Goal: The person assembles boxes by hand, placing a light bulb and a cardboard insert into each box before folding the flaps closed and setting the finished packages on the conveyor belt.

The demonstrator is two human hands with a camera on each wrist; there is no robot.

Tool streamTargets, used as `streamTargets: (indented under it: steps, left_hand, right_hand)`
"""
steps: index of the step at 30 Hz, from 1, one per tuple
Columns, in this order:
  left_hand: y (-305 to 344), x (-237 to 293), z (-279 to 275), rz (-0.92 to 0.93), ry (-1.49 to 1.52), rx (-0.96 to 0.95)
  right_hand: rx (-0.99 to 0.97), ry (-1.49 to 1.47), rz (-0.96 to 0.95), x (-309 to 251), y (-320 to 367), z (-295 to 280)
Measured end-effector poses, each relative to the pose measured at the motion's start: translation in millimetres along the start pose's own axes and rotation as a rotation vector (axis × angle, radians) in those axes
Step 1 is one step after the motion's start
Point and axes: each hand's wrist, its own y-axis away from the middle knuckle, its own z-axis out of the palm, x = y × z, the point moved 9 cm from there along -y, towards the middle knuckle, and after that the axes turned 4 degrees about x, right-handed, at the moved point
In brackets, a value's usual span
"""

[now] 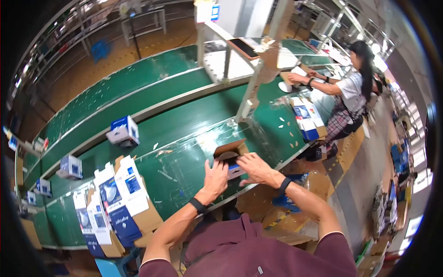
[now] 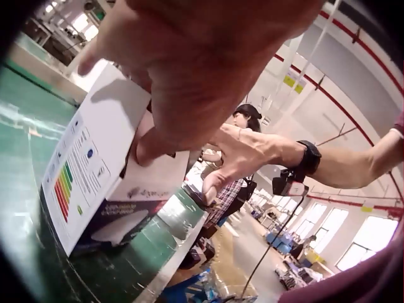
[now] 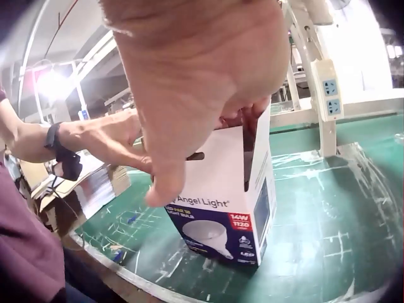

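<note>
A white and dark-blue light bulb box [image 3: 218, 221] stands upright on the green bench, its top open. In the head view, a brown inner flap [image 1: 229, 148] rises at its far side. My left hand [image 1: 216, 179] grips the top edge on the left; one digit reaches into the opening while another lies outside the white side panel [image 2: 88, 151]. My right hand [image 1: 258, 170] touches the top from the other side, its thumb spread out in front of the printed face. The box's contents are mostly hidden by my hands.
Flattened cartons [image 1: 122, 198] are stacked on the left of the bench. Several made-up boxes, one nearer [image 1: 124, 131], stand along the green surface [image 1: 184, 124]. A post with sockets [image 1: 249, 104] rises beyond my hands. Another person [image 1: 353, 87] works at the right, beside more flat cartons [image 1: 307, 117].
</note>
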Motion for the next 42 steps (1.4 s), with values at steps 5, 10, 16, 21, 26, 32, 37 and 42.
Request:
streamTargets:
  steps: [5,10,16,21,26,32,37,42]
  left_hand:
    - [-9,14,-11,0.044,0.000,-0.022]
    - [-12,17,10,0.047,-0.128,-0.113]
    - [-3,16,14,0.052,0.067,-0.126]
    - [18,11,-14,0.141,0.294,0.160]
    - [33,-7,-35,0.164,0.261,0.267]
    - [54,-42,-59,0.033,0.451,0.280]
    - [61,-56,-36,0.066,0.673,0.090]
    - [65,-51,-22,0.251,0.472,0.010]
  right_hand:
    - [0.093,0.027,0.053,12,-11,31]
    - [0.143,-0.025,-0.013,3,-13,46]
    - [0.185,-0.069,0.004,-12,16,42]
    - [0.404,-0.039,-0.088,-13,35,38]
    - [0.489,-0.214,-0.022,-30,23,23]
    - [0.608,-1.040,0.627,40,22,77]
    - [0.210,-1.388,0.538,14,-33,174]
    - [0.211,-1.474,0.506,-13,-39,157]
